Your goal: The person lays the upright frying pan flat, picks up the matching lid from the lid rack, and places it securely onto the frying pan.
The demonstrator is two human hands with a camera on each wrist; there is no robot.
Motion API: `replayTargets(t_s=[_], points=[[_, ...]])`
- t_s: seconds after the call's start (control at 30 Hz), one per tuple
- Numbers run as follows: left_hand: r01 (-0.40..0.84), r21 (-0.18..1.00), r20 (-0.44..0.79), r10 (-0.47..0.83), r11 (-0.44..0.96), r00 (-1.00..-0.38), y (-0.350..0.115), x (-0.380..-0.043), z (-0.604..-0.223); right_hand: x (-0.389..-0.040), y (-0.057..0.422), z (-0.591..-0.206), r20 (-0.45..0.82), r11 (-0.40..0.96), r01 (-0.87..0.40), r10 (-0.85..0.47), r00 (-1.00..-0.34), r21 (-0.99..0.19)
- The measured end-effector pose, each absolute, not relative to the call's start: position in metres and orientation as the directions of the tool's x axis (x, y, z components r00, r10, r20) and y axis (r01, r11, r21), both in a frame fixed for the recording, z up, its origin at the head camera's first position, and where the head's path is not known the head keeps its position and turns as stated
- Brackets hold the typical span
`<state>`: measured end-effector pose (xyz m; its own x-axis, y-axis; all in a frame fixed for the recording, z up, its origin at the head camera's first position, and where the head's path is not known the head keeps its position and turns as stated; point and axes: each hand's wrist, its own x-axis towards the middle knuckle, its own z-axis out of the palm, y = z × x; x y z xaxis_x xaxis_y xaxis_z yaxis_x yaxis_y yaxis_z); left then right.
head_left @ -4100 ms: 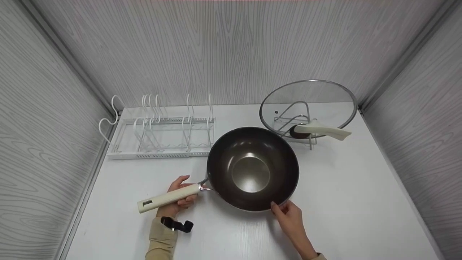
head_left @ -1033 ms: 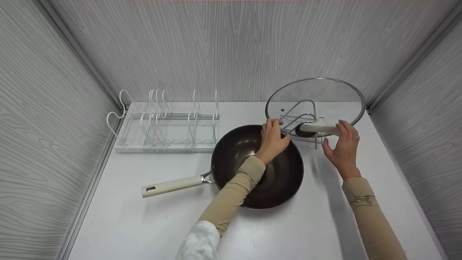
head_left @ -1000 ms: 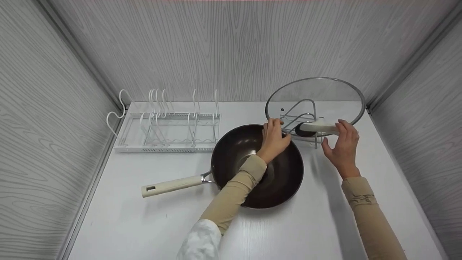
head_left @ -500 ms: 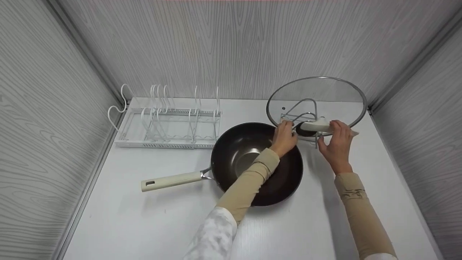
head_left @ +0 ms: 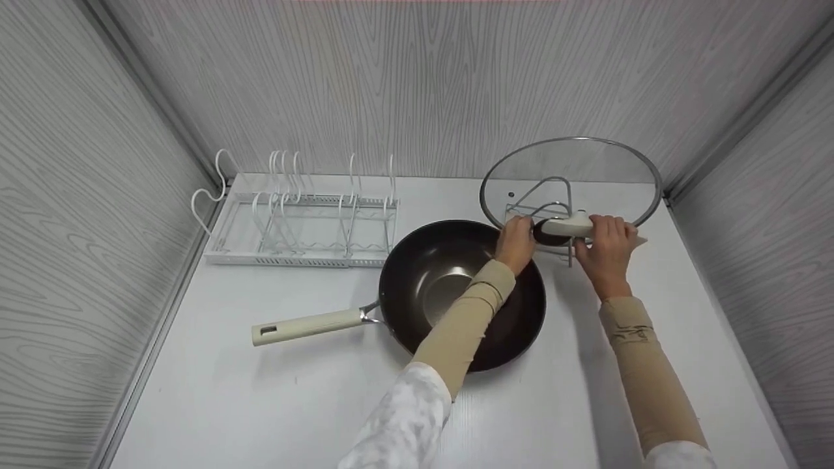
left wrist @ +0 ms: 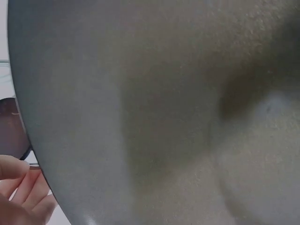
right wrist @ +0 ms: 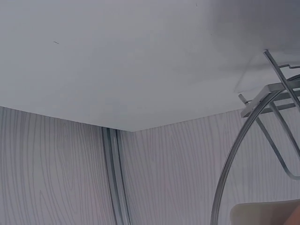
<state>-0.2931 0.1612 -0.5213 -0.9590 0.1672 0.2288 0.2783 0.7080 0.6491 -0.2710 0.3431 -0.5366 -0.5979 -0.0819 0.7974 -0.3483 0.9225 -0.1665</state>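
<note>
Grey wood-grain panels enclose a white tabletop at the back and both sides of a round dark brown wok. Left of the wok and beyond it lies a white metal rack with upright wire loops.

Just beyond the wok's far right rim, a large clear glass lid with a grey metal rim leans upright in a grey wire stand. Right hand: fingers wrapped over the lid's cream handle, thumb below. Left hand: reaching across the wok, fingers bent in at the lid's lower rim, on the wok side; the left wrist view shows thumb and fingers closed on a thin metal edge.

Compared with about four seconds ago, both hands have left the wok, which they then held, and are on the lid. Against half a second ago, the fingers have tightened; lid and stand show no evident shift.

Orientation: the glass disc is tilted, handle side toward the person. The handle's long axis runs roughly crosswise, its tapered tip pointing right, away from the wok. The wok's own long cream grip points left, slightly toward the person.
</note>
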Motion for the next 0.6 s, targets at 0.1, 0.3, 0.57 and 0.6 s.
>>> replayTargets(t_s=[0.1, 0.3, 0.57, 0.6], points=[[0.254, 0.616, 0.234, 0.134, 0.745, -0.963, 0.1659, -0.2956, -0.5211, -0.2735, 0.3427, -0.534, 0.808, 0.922, -0.343, -0.061, -0.585, -0.179], [0.23, 0.57, 0.248, 0.102, 0.789, -0.963, 0.1689, -0.2955, -0.5208, -0.2764, 0.3355, -0.5324, 0.809, 0.907, -0.326, 0.028, -0.588, -0.268], [0.219, 0.528, 0.215, 0.12, 0.821, -0.969, 0.1704, -0.2962, -0.5181, -0.2769, 0.334, -0.5325, 0.806, 0.886, -0.332, 0.075, -0.587, -0.324], [0.218, 0.524, 0.208, 0.124, 0.823, -0.97, 0.1706, -0.2964, -0.5181, -0.2766, 0.3344, -0.5328, 0.806, 0.884, -0.334, 0.075, -0.588, -0.326]])
